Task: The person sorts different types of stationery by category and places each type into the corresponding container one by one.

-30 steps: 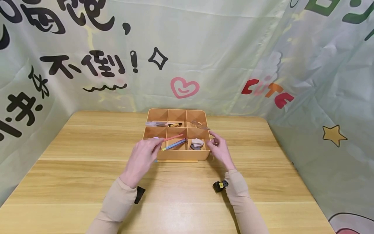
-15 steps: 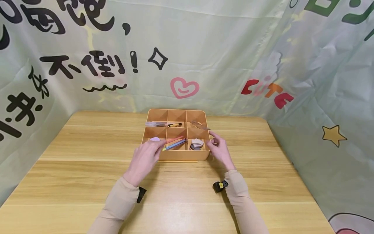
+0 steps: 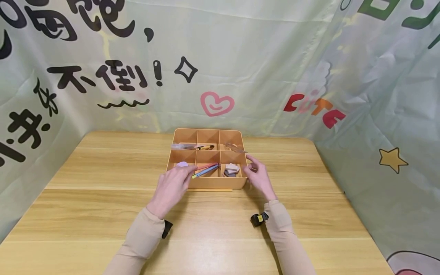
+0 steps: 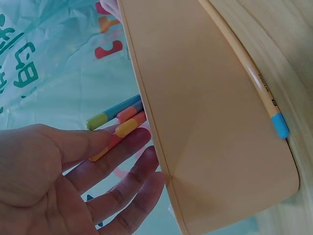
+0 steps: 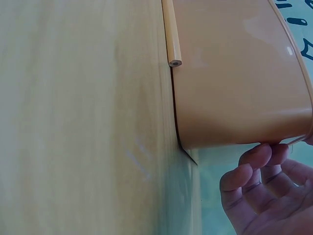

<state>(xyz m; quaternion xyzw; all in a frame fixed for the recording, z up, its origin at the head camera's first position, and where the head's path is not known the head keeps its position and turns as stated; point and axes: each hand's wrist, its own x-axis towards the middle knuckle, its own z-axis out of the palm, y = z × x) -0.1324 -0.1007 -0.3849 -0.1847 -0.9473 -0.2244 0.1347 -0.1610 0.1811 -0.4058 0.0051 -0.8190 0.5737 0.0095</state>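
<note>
My left hand [image 3: 172, 187] is at the front of a tan organizer box [image 3: 213, 183] with six compartments. In the left wrist view its thumb and index finger pinch a red pencil [image 4: 103, 151] with an orange end. Blue and other coloured pencils [image 3: 206, 170] lean in the front middle compartment, their ends poking over the rim by these fingers. My right hand [image 3: 259, 177] is at the box's right side, loosely bent fingertips touching the outer wall. A yellow pencil [image 3: 213, 190] with a blue end lies on the table along the box's front.
White and grey erasers [image 3: 232, 169] fill the front right compartment. A purple round item [image 3: 182, 164] sits front left. Across the back row lie a clear pen-like item [image 3: 182, 146], a yellow-black item [image 3: 205, 147] and a transparent piece [image 3: 234, 147]. A printed cloth [image 3: 268, 68] hangs behind the table.
My left hand has lowered the red pencil into the front middle compartment, beside the other pencils. The right hand has stayed at the box's side.
</note>
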